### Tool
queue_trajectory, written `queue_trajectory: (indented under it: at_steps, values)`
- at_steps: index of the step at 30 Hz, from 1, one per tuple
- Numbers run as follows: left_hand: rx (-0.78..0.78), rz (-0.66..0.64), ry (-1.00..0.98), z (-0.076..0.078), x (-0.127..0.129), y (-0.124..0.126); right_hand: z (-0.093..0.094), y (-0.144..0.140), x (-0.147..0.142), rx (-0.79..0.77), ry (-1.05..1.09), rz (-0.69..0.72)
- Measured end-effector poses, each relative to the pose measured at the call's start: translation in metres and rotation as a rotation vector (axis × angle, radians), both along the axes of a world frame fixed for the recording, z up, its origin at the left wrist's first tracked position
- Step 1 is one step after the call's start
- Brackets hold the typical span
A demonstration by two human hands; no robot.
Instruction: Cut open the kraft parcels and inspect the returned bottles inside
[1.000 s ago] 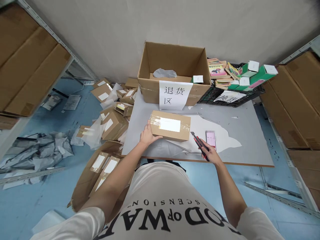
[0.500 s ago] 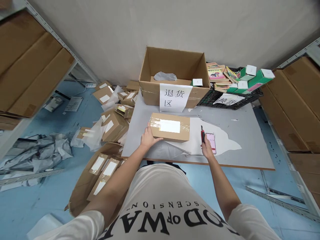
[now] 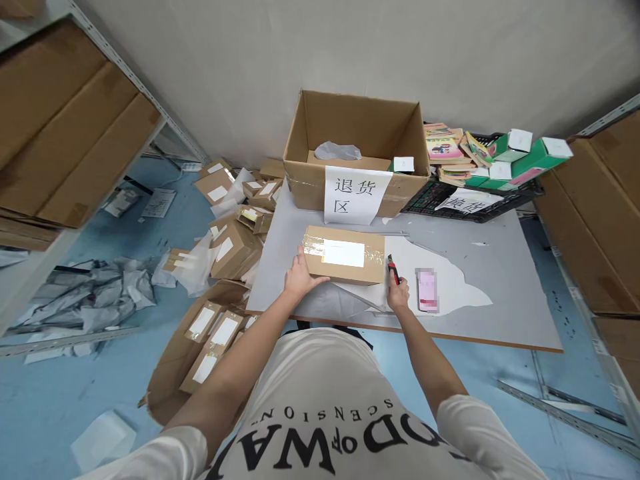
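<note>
Parcel: a flat brown cardboard parcel (image 3: 345, 254) lies on the grey table (image 3: 500, 293), near its front left part, in front of the big open carton (image 3: 357, 150).
Parcel axis: its long side runs left to right, roughly along the table's front edge; the white label (image 3: 343, 253) faces up, and clear tape wraps the left end.
Left hand: the left hand (image 3: 299, 279) presses flat against the parcel's near left corner, fingers spread along the edge, closed on nothing.
Right hand: the right hand (image 3: 398, 293) is wrapped around a red and black utility knife (image 3: 393, 269), just beside the parcel's right end.
Knife axis: it points away from the person, tip up close to the parcel's near right corner; whether it touches I cannot tell.
Beside: a pink phone (image 3: 427, 290) lies flat to the right of the knife hand, on a white sheet (image 3: 450, 283).
Behind: a paper sign (image 3: 355, 195) hangs on the carton's front; a black crate (image 3: 475, 193) of books and green boxes stands to its right.
Floor: more labelled parcels (image 3: 233, 243) are heaped left of the table.
</note>
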State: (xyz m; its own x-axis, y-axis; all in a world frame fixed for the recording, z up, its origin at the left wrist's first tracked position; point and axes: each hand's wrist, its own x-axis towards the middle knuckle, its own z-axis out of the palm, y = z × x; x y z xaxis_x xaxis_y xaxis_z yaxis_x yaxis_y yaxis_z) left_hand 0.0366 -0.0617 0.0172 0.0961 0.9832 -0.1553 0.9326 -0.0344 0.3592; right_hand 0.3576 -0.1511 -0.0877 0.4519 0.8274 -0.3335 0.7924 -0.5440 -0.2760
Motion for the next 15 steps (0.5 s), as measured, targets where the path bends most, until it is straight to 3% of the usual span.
queue_trajectory:
  at_steps: [8, 15]
  values:
    - [-0.028, 0.006, 0.004, 0.001, 0.001, 0.001, -0.019, 0.004, -0.01, -0.098, 0.01, -0.097]
    - [-0.03, -0.001, 0.009, 0.002, -0.001, 0.0, -0.024, 0.002, -0.01, -0.139, -0.047, -0.052]
